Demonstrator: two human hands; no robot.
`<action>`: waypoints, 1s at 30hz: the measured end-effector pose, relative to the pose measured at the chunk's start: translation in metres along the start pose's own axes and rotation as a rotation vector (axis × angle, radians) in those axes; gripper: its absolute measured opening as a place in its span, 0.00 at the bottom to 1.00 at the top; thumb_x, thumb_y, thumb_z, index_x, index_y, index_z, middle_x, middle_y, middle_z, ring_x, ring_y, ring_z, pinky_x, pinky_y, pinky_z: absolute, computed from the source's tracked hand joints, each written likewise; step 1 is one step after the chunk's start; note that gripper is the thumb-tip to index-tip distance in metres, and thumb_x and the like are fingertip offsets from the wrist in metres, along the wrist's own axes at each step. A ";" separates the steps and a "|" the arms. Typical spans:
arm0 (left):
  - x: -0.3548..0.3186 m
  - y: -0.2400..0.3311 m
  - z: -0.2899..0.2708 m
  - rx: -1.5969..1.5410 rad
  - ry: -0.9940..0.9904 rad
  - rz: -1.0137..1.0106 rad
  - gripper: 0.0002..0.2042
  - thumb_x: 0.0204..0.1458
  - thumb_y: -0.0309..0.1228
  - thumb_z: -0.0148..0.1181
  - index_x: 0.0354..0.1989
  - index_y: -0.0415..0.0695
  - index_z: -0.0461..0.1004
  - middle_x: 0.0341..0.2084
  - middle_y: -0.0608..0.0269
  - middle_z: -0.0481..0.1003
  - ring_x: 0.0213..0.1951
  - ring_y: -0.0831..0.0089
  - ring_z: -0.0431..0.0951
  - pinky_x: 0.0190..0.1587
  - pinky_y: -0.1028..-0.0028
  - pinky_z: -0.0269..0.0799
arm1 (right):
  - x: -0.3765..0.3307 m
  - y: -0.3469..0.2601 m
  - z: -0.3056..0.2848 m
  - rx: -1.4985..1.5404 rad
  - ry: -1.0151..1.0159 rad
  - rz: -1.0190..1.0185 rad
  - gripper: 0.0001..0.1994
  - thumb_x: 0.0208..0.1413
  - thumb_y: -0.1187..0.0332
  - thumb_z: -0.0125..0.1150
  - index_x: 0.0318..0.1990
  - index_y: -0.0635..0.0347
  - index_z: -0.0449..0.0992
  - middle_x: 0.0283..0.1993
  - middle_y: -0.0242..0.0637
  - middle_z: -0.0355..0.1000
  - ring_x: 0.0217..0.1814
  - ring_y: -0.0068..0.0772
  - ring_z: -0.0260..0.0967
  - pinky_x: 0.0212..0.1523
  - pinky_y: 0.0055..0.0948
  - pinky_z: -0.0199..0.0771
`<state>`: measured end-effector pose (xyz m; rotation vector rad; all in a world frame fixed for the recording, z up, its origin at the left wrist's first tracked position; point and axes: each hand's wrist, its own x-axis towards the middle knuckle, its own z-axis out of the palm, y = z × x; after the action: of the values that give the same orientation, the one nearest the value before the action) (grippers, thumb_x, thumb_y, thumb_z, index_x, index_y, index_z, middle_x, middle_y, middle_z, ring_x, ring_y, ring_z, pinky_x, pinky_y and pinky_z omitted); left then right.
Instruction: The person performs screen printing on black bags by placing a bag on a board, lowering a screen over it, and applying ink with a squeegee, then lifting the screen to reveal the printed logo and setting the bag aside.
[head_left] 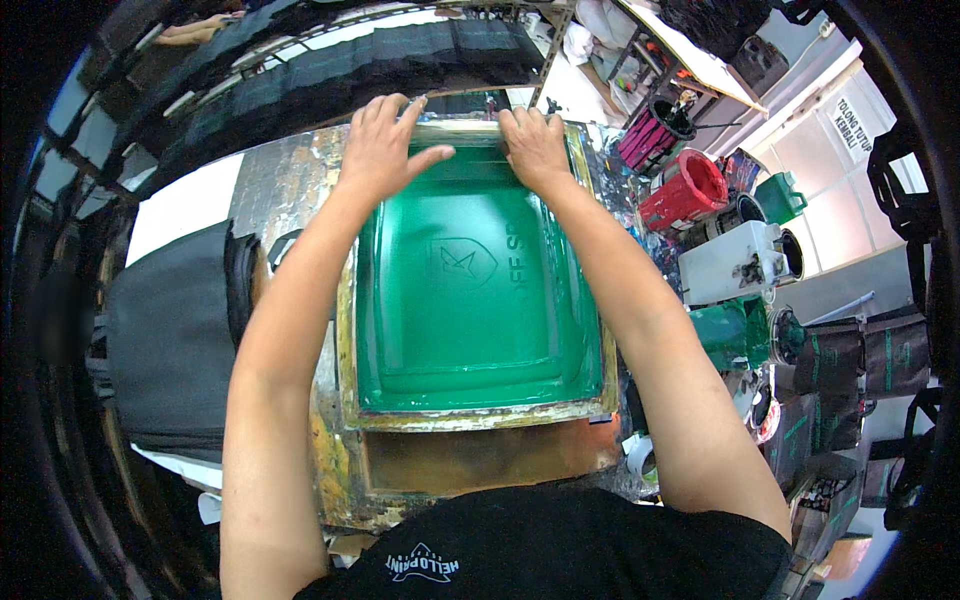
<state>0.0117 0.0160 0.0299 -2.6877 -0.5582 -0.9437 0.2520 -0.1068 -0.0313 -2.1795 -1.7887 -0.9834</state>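
Note:
A screen-printing frame (350, 395) with a worn wooden border lies in front of me. Green ink (455, 330) coats its mesh, where a shield emblem and lettering show faintly. Across its far end runs a pale wooden bar (457, 132); whether it is a squeegee handle or the frame's edge, I cannot tell. At the bar's left end is my left hand (383, 148), its fingers apart and its thumb stretched out over the ink. Curled over the right end of the bar is my right hand (533, 148), with its fingertips hidden.
A stack of black fabric bags (175, 330) lies on the left of the stained worktable (335, 465). To the right stand a red bucket (685, 190), a pink-streaked pail (655, 135), a whitish container (730, 262) and a green-smeared tub (725, 333). More dark bags (895, 355) sit at far right.

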 end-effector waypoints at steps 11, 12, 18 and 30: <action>0.010 -0.011 0.061 0.070 -0.090 0.005 0.35 0.56 0.68 0.57 0.31 0.41 0.81 0.30 0.54 0.81 0.34 0.55 0.83 0.38 0.59 0.80 | 0.005 0.015 -0.020 0.084 -0.166 -0.074 0.24 0.47 0.66 0.74 0.52 0.52 0.72 0.45 0.33 0.76 0.52 0.39 0.76 0.50 0.41 0.74; 0.004 -0.007 0.059 0.074 -0.080 0.010 0.34 0.56 0.67 0.57 0.30 0.41 0.81 0.29 0.54 0.80 0.34 0.55 0.83 0.37 0.60 0.80 | -0.002 0.014 -0.022 0.094 -0.118 -0.083 0.23 0.48 0.66 0.74 0.52 0.52 0.72 0.45 0.34 0.76 0.52 0.40 0.76 0.49 0.41 0.74; -0.046 0.020 0.021 0.085 -0.037 0.029 0.32 0.55 0.66 0.60 0.25 0.42 0.77 0.26 0.57 0.79 0.31 0.58 0.83 0.34 0.62 0.79 | -0.049 -0.009 -0.060 0.135 -0.055 -0.115 0.19 0.47 0.69 0.70 0.48 0.52 0.72 0.43 0.35 0.76 0.49 0.42 0.76 0.47 0.42 0.74; -0.157 0.105 -0.103 0.005 -0.108 -0.029 0.31 0.49 0.65 0.66 0.24 0.45 0.74 0.24 0.62 0.75 0.28 0.63 0.79 0.30 0.64 0.75 | -0.162 -0.068 -0.190 0.220 -0.171 -0.116 0.10 0.54 0.71 0.60 0.44 0.53 0.73 0.39 0.36 0.75 0.44 0.40 0.76 0.42 0.43 0.71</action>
<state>-0.1126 -0.1565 -0.0018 -2.7455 -0.6217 -0.8068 0.1052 -0.3168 0.0039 -2.0978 -2.0115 -0.6010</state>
